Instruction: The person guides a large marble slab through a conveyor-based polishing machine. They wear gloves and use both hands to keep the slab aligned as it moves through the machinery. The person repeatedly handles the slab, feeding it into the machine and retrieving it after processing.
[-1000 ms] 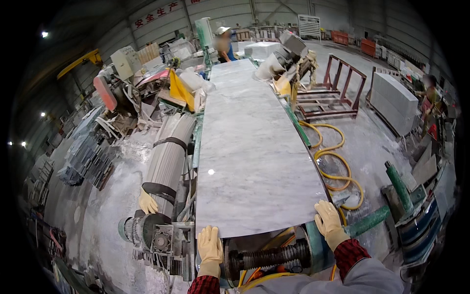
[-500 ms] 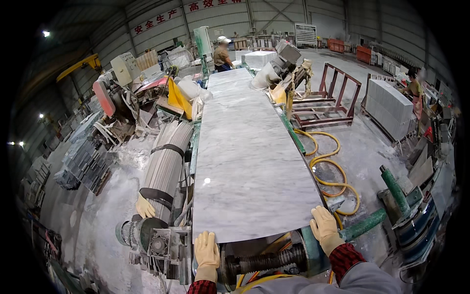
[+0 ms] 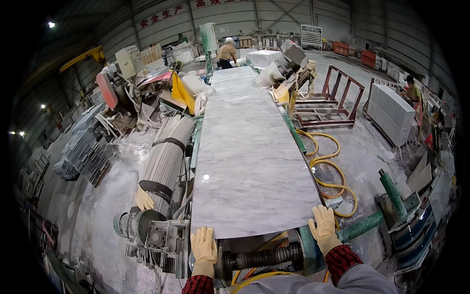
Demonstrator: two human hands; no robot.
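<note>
The long grey-veined white marble slab is lying flat on the roller line, sliding nearer since a moment ago, the yellow-gloved left hand and right hand pressing open-palmed on its near edge, threaded steel roller beneath, coiled yellow hose rightward.

Large factory hall, corrugated grey walls, dusty wet concrete floor. Ceiling lamp bright at left. Yellow hose coiled on floor, red metal rack beyond, stone blocks at right.
</note>
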